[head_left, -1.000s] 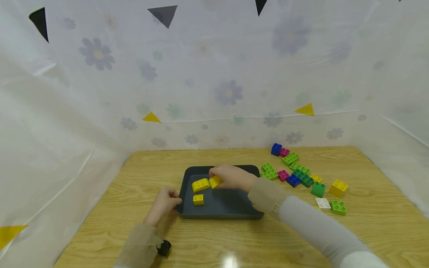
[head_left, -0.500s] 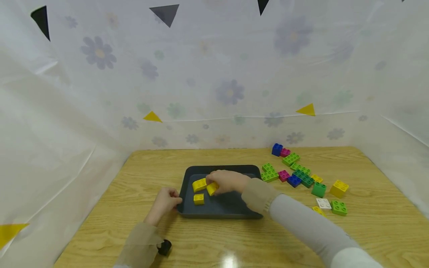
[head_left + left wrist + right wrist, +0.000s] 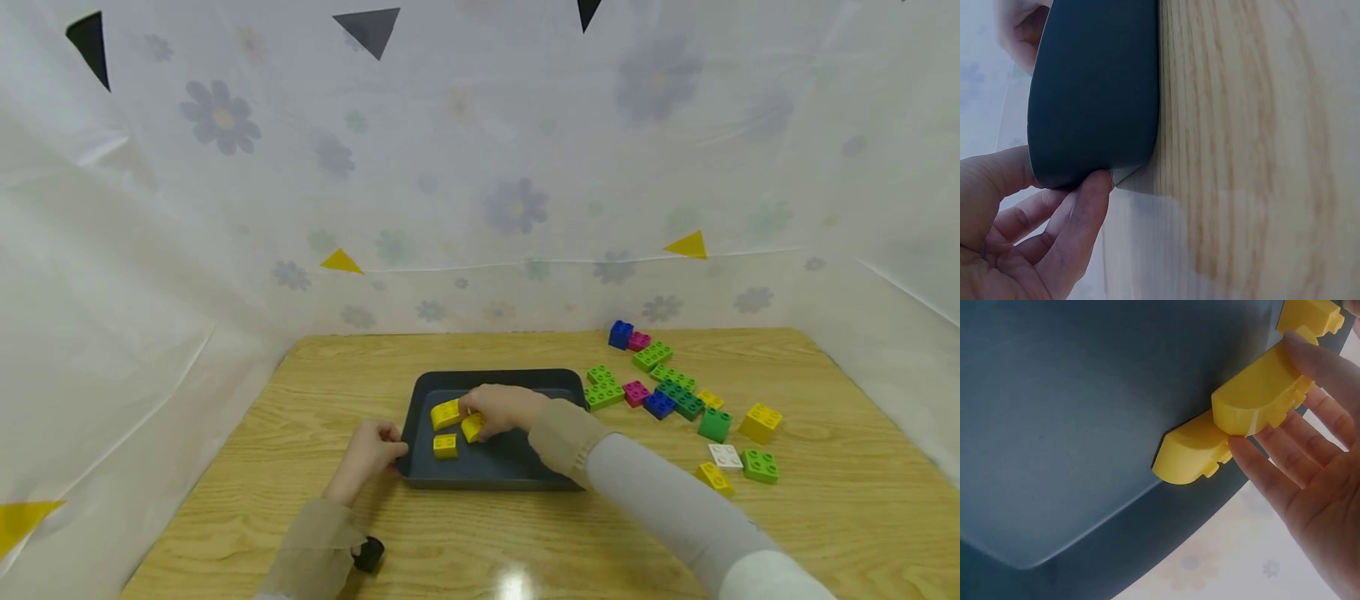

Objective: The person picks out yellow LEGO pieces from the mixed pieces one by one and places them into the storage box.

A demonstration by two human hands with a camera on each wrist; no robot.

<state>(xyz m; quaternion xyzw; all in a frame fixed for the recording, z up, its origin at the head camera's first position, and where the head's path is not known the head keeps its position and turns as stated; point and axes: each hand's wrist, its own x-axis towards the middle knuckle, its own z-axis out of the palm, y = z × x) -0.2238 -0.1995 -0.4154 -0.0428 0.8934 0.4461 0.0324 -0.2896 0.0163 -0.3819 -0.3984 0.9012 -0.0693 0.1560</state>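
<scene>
A dark grey tray [image 3: 495, 482] lies on the wooden table. At its left end my left hand [image 3: 367, 454] grips the tray wall, fingers and thumb at the corner in the left wrist view. Inside the tray, my right hand [image 3: 506, 406] pinches a yellow curved toy brick [image 3: 1260, 394] between thumb and fingers, low over the tray floor. Beside it sits a similar yellow curved brick [image 3: 446, 414], overlapped by the held one in the right wrist view. A small yellow brick [image 3: 445, 446] with studs up stands nearer the tray's front left.
Right of the tray several loose bricks are spread: lime green [image 3: 603, 394], blue [image 3: 659, 405], dark green [image 3: 678, 400], magenta [image 3: 636, 392], white [image 3: 725, 456] and yellow [image 3: 761, 422]. A black object [image 3: 368, 554] is at the left wrist. A patterned curtain [image 3: 480, 208] hangs behind the table.
My right hand has shifted slightly left and toward me within the tray, bringing the pinched yellow brick along. The left hand has stayed at the tray's end.
</scene>
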